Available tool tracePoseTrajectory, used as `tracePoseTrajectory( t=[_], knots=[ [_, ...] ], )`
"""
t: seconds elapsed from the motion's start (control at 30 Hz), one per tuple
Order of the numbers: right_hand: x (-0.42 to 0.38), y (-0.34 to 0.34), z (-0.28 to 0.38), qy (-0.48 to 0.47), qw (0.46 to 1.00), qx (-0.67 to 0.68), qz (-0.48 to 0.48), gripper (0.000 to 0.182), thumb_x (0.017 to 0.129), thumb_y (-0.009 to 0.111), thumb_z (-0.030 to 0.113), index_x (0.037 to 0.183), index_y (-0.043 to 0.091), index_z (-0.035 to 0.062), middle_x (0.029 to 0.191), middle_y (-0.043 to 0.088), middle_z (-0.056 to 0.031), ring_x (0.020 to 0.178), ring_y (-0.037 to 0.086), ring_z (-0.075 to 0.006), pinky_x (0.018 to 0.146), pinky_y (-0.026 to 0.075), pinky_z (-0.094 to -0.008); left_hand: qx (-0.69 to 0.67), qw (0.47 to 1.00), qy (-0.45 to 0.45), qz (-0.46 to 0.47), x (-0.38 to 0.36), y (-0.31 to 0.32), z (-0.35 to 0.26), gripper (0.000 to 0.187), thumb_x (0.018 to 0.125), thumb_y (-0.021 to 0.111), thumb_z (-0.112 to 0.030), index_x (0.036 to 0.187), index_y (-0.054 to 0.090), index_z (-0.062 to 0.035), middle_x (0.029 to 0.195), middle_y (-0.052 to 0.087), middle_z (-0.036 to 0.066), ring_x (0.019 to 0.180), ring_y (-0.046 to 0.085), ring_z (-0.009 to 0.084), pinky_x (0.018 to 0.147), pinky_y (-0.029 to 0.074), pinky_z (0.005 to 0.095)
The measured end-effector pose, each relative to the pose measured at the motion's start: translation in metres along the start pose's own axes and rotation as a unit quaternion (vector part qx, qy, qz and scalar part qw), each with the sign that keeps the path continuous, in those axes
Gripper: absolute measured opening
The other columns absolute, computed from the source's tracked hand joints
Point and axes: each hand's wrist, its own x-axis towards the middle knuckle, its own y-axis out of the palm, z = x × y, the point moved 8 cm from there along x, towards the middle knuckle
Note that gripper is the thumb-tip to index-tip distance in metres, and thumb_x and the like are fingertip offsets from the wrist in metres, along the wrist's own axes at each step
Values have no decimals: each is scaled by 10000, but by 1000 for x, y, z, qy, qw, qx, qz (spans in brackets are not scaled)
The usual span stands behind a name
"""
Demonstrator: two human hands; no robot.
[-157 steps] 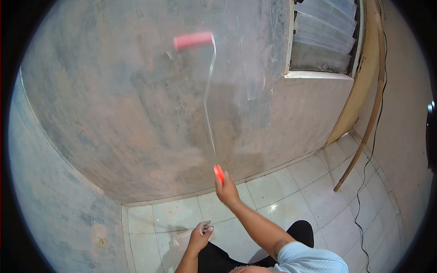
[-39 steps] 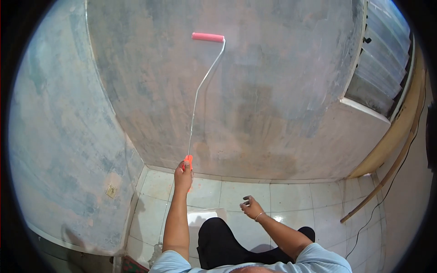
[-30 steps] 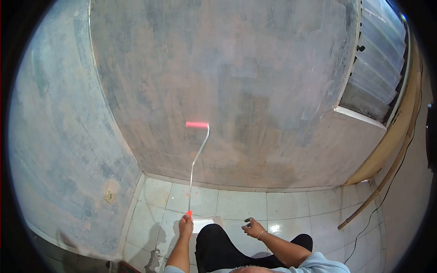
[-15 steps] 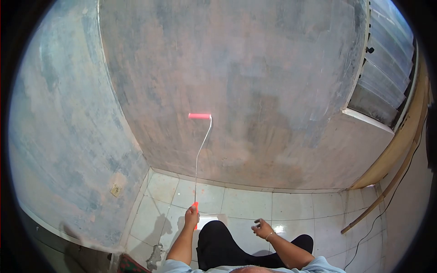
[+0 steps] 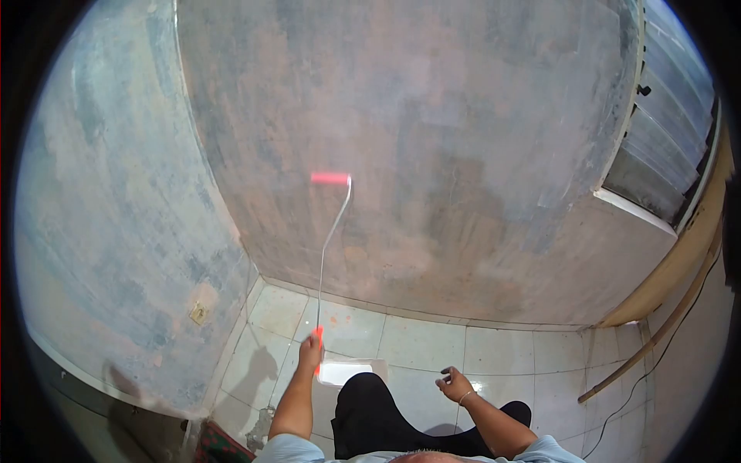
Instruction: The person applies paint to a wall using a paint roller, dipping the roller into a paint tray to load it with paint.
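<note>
My left hand [image 5: 310, 355] grips the orange handle of a long paint roller [image 5: 324, 255]. Its thin metal rod runs up to a pink roller sleeve [image 5: 330, 178] that lies against the patchy grey and pink wall [image 5: 432, 154]. My right hand [image 5: 455, 383] hangs free over the floor tiles, fingers loosely curled, holding nothing. A white paint tray [image 5: 343, 373] lies on the tiles just below my left hand, partly hidden by my dark trousers.
A louvred window [image 5: 671, 147] sits in the wall at the right. A wooden stick [image 5: 656, 339] leans in the right corner with a black cable beside it. A side wall [image 5: 116, 231] closes the left, with a small socket [image 5: 199, 312] low down.
The roller swept down the wall from high up to mid-height, then edged up and slightly left. Five seconds ago my right hand held the roller; my left holds it now.
</note>
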Motion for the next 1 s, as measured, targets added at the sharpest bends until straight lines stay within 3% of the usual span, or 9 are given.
tracePoseTrajectory(
  t=[0.1,0.17,0.3,0.4,0.5,0.57,0.73,0.87,1.0],
  knots=[
    [-8,18,-44,43,998,18,37,493,807,659,321,1143,509,-7,932,670,-193,901,650,-317,820,501,-378,-130,986,-76,72,-20,2,-13,576,966,334,-528,688,528,-63,526,506,56,447,503,159,453,407,321],
    [-14,19,-49,56,997,12,50,489,808,659,319,1145,510,-2,920,674,-190,898,652,-316,822,502,-375,-89,993,45,59,6,-9,-105,601,966,304,-557,629,470,-87,485,456,45,390,447,143,410,380,301],
    [2,-6,0,12,1000,-25,14,479,812,657,303,1146,507,-7,913,673,-194,878,654,-312,805,505,-364,-352,927,12,133,35,3,-276,651,876,293,-713,706,452,-105,513,454,29,404,458,154,420,402,305],
    [-1,-13,27,-37,999,15,-18,465,822,647,302,1138,505,-8,933,669,-194,884,651,-315,803,503,-370,-334,936,-10,112,23,66,-241,664,884,273,-712,724,468,-98,530,473,30,424,477,160,434,412,304],
    [0,-7,34,-56,998,29,-8,456,836,632,304,1143,502,-8,964,662,-200,904,646,-309,804,501,-374,-175,975,-22,136,-36,152,-101,695,917,207,-678,773,528,-78,513,475,13,446,505,165,452,424,299],
    [-9,-3,23,-47,998,35,-8,461,831,637,307,1146,505,-4,961,663,-197,899,648,-309,808,500,-376,-295,940,-47,163,-95,173,-74,564,953,283,-592,903,521,-83,507,464,14,428,494,134,421,413,275],
    [0,15,-27,4,999,50,21,469,818,651,314,1146,511,9,952,667,-189,892,648,-317,811,501,-376,-263,962,-39,58,8,73,-155,643,910,312,-670,734,522,-88,549,505,28,451,502,137,423,410,292],
    [0,9,0,-14,1000,10,12,462,821,646,307,1145,512,7,953,670,-189,900,647,-322,814,502,-382,-249,964,97,7,86,-29,-264,599,936,320,-623,687,452,-94,507,419,11,385,408,115,385,365,275],
    [-3,11,-2,-26,999,-7,17,472,824,637,325,1148,509,6,958,671,-186,920,644,-328,827,499,-384,59,996,53,-29,63,-23,-76,605,971,325,-505,937,582,42,752,586,145,766,588,288,723,467,408]
  ],
)
